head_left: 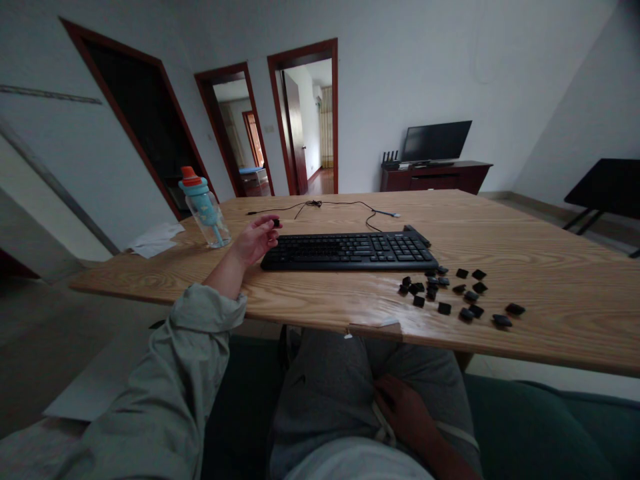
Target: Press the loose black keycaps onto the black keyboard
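Above the left end of a black keyboard (350,251), my left hand (254,241) pinches a small black keycap (277,222) between thumb and fingertips. The keyboard lies flat, and a patch in its left and middle part looks bare of caps. Several loose black keycaps (444,309) are scattered on the table to the right, in front of the keyboard's right end. My right hand (403,408) rests on my lap near a pale drawstring, its fingers loosely extended and in shadow, with nothing visible in them.
A clear bottle (206,212) with a blue and orange top stands left of my left hand, beside crumpled white paper (157,240). A thin black cable (335,203) runs behind the keyboard. The wooden table's front edge (300,319) lies just above my lap.
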Demonstrator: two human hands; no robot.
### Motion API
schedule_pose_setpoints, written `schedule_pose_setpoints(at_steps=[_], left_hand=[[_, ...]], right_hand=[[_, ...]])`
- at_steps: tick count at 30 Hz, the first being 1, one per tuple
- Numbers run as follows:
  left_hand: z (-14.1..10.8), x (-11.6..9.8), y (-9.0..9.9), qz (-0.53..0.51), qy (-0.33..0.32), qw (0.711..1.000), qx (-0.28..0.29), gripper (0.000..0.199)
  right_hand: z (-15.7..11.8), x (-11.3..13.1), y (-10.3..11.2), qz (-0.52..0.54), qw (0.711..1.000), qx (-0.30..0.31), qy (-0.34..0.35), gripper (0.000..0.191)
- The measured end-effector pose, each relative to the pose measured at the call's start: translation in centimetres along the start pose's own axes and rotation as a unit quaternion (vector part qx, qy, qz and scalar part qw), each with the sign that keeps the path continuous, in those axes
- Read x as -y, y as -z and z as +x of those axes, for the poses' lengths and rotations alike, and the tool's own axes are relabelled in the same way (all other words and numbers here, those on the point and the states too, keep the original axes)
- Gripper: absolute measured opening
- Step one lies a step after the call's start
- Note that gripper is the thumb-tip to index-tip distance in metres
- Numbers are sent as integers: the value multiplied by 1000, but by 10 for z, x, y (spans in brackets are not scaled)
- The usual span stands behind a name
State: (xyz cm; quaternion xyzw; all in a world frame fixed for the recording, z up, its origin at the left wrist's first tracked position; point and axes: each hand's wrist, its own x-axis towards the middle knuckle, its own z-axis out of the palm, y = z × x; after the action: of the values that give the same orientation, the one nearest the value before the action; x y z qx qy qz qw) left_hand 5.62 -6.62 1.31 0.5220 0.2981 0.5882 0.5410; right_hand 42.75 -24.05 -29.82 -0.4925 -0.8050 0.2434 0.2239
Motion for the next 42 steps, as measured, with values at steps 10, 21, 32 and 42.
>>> schedule_pose_setpoints(at_steps=[10, 21, 32, 42], left_hand=[[7, 17, 13, 545, -80, 834, 20, 27], [8, 14, 12, 707, -72, 694, 112, 29], [7, 20, 13, 681, -157, 711, 74, 14], [0, 14, 7, 648, -134, 743, 102, 11]], right_hand=[[-38, -114, 26, -188, 941, -269, -78, 49], [-42, -127, 20, -145, 948, -275, -65, 49], [-43, -126, 21, -121, 952, -272, -66, 49], [-43, -127, 21, -128, 951, -275, -66, 48]])
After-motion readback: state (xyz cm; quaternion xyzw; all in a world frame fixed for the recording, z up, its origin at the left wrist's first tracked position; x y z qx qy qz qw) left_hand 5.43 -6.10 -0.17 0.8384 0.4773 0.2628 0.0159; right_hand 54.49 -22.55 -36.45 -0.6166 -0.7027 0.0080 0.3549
